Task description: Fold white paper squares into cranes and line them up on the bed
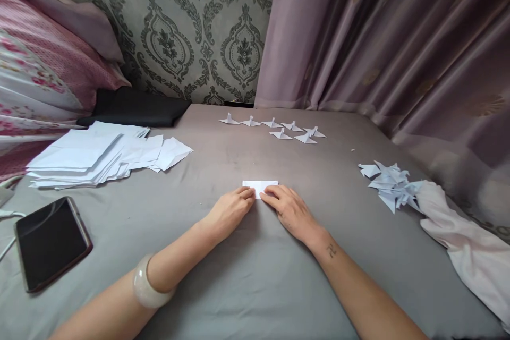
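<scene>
A small white folded paper point(260, 185) lies flat on the grey cloth in front of me, its long edge running left to right. At its left end, my left hand point(230, 212) is closed, with thumb and fingers pressed together on the lower edge. My right hand point(292, 211) grips the right end, the thumb near the lower edge and the fingers bent over the paper. Both hands cover part of the sheet, and their fingertips are close together near its middle.
Several folded paper cranes point(273, 122) stand at the far side. A stack of white paper point(79, 151) lies at left, near a phone point(51, 244) and a black folded item point(135, 107). At right are a heap of folded papers point(394, 183) and a pale cloth point(458, 234).
</scene>
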`<move>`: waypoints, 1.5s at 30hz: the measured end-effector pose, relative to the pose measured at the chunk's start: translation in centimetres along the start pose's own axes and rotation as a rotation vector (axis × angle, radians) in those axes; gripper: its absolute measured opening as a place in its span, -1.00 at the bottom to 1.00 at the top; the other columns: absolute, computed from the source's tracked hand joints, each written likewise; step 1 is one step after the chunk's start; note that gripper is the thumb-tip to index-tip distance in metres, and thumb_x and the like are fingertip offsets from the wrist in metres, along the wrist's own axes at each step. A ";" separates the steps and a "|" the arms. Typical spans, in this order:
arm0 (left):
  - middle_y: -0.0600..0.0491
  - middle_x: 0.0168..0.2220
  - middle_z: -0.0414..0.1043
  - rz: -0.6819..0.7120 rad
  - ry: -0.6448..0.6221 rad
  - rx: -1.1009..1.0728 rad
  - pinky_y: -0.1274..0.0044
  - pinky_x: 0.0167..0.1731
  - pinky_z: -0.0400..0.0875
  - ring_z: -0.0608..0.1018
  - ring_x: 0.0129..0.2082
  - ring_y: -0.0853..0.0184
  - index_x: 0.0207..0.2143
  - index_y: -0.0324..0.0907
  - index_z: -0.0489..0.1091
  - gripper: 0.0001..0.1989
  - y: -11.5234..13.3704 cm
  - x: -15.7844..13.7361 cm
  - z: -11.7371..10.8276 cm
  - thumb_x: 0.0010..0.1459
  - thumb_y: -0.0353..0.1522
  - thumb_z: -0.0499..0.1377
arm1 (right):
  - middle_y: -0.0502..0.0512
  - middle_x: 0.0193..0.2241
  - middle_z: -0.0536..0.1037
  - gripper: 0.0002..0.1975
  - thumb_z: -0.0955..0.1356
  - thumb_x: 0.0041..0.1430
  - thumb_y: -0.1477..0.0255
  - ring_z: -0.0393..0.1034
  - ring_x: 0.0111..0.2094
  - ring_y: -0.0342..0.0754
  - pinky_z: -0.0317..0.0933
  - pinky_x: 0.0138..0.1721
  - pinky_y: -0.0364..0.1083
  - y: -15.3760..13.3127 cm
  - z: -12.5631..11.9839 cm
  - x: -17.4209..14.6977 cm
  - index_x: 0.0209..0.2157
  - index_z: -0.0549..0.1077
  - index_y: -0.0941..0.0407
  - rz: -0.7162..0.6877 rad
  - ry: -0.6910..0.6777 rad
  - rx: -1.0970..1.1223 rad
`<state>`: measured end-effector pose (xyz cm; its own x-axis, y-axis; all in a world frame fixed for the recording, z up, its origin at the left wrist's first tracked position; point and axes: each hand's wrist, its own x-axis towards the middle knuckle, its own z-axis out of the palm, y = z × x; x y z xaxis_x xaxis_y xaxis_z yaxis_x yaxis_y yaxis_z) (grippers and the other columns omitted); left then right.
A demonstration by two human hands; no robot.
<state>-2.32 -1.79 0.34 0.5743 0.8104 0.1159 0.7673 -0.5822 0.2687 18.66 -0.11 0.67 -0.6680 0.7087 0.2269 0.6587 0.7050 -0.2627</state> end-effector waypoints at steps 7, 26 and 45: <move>-0.12 -0.21 0.49 -0.079 -0.133 0.098 0.49 -0.30 0.42 0.52 -0.15 0.19 -0.34 -0.24 0.44 -0.74 0.8 -0.8 -2.5 0.07 -0.61 -0.01 | 0.06 0.02 0.48 -0.63 0.22 0.25 0.55 0.34 0.00 0.00 0.27 -0.04 0.04 2.3 -0.7 -1.6 -0.06 0.52 -0.09 0.070 0.012 0.044; -0.12 -0.15 0.44 0.021 0.104 0.168 0.41 -0.18 0.29 0.43 -0.16 0.20 -0.18 -0.24 0.45 -0.64 -0.2 2.4 0.1 0.32 -0.19 -0.02 | 0.00 -0.22 0.59 -0.70 0.22 0.11 0.63 0.44 -0.17 -0.02 0.31 -0.14 -0.04 2.4 -0.3 -1.3 -0.36 0.53 0.04 0.259 0.239 0.187; 0.10 -0.52 0.41 -0.901 0.454 -1.534 0.65 -0.55 0.29 0.44 -0.56 0.48 -0.36 -0.27 0.39 -0.81 1.1 1.9 -0.5 -0.08 -0.42 0.28 | 0.15 0.10 0.31 -0.44 0.34 0.11 0.54 0.22 0.10 0.10 0.21 0.11 0.12 1.0 0.2 -0.7 0.15 0.25 -0.02 0.077 0.279 0.097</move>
<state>-0.53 -0.79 1.29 -0.1280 0.9109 -0.3924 -0.2935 0.3431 0.8923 19.71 0.14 0.05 -0.4874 0.7495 0.4480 0.6589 0.6524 -0.3745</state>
